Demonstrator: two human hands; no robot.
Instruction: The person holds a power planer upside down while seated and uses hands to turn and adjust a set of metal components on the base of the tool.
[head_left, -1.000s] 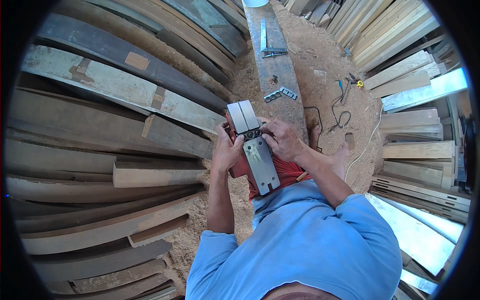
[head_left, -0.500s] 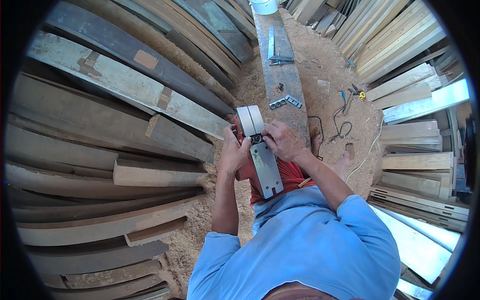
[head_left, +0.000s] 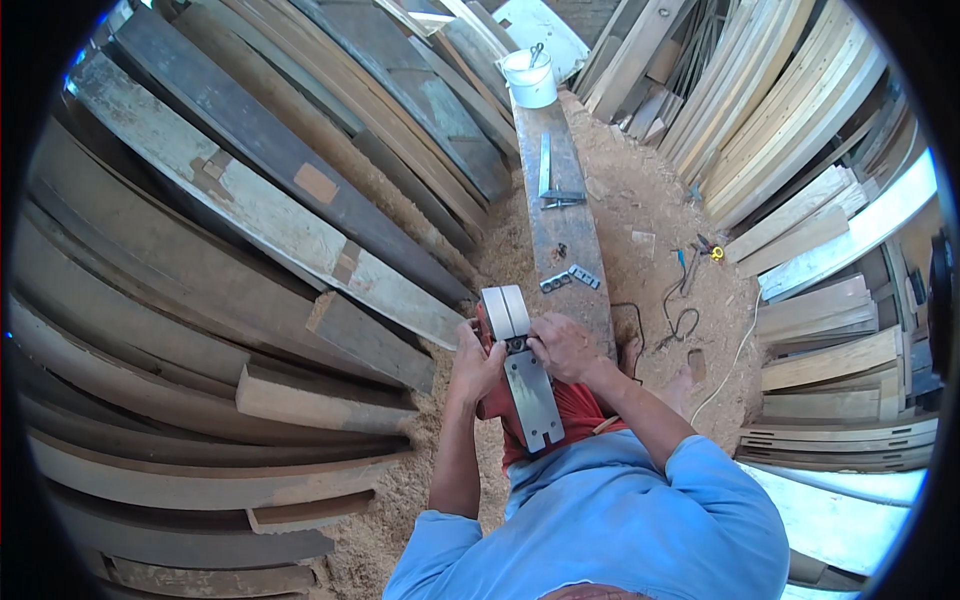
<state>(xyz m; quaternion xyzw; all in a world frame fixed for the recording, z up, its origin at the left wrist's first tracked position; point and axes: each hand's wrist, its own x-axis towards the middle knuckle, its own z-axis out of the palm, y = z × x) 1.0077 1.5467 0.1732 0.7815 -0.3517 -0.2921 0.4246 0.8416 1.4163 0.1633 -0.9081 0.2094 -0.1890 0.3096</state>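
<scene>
An electric planer [head_left: 533,398] with a red body lies upside down over my lap, its metal sole facing up. My left hand [head_left: 474,366] is closed around its left side, with the thumb by the dark cutter slot between the two sole plates. From the other side my right hand [head_left: 566,347] grips the planer with curled fingers, the fingertips at the same slot. Whether those fingertips pinch a small part cannot be seen. Beyond the planer, two metal pieces with holes [head_left: 571,279] lie on a plank bench [head_left: 558,225], near some small dark bits [head_left: 562,250].
Farther up the bench are an L-shaped metal tool [head_left: 546,165] and a white bucket [head_left: 529,80] holding a tool. Pliers, a yellow-handled item [head_left: 717,253] and a black cord [head_left: 684,322] lie on the sawdust-covered floor. Timber [head_left: 230,240] is stacked along both sides.
The view has tilted up, so the hands and planer sit lower and the whole bucket shows. Both hands keep their places at the cutter slot.
</scene>
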